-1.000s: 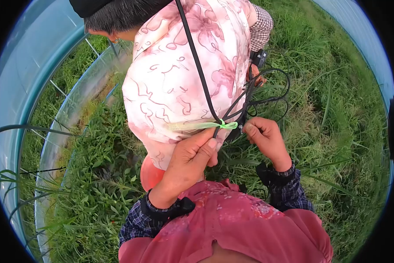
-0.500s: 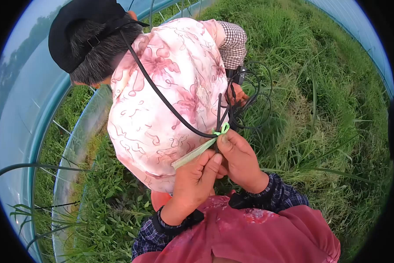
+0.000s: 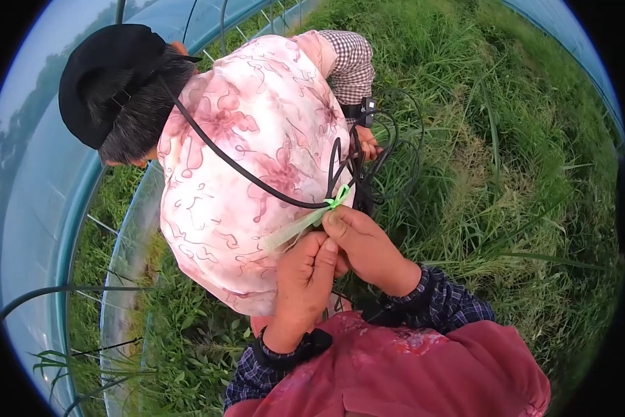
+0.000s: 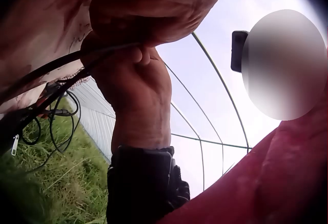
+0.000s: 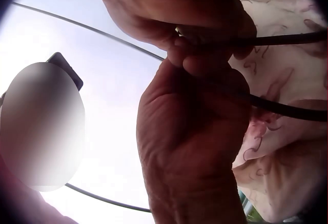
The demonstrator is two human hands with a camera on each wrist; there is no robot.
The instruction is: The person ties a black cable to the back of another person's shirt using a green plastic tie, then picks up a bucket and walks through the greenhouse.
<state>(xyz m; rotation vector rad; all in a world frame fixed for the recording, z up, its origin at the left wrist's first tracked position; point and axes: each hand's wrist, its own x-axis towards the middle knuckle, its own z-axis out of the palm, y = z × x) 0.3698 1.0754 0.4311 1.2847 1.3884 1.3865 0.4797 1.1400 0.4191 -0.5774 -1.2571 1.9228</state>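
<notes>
A black cable (image 3: 237, 169) runs from the back of another person's cap to a green ribbon (image 3: 339, 196) tied round it in a bow, the pale loose end hanging over that person's back. My left hand (image 3: 304, 278) grips the cable just below the bow with curled fingers. Beside it, touching it, my right hand (image 3: 371, 250) pinches the cable, thumb and fingertip right under the knot. Two strands of cable (image 5: 287, 110) lead into the hands in the right wrist view. What lies between the fingertips is mostly hidden.
The other person, in a pink floral shirt (image 3: 215, 201) and black cap (image 3: 111, 83), bends close in front. Loose cable loops (image 3: 396, 149) hang by that person's hand. Tall grass (image 3: 465, 187) lies to the right; a blue plastic tunnel wall (image 3: 34, 181) curves along the left.
My right hand, apart from the left a second ago, has come in beside it below the green bow. The other person now appears lower and further left, the cap fully in view.
</notes>
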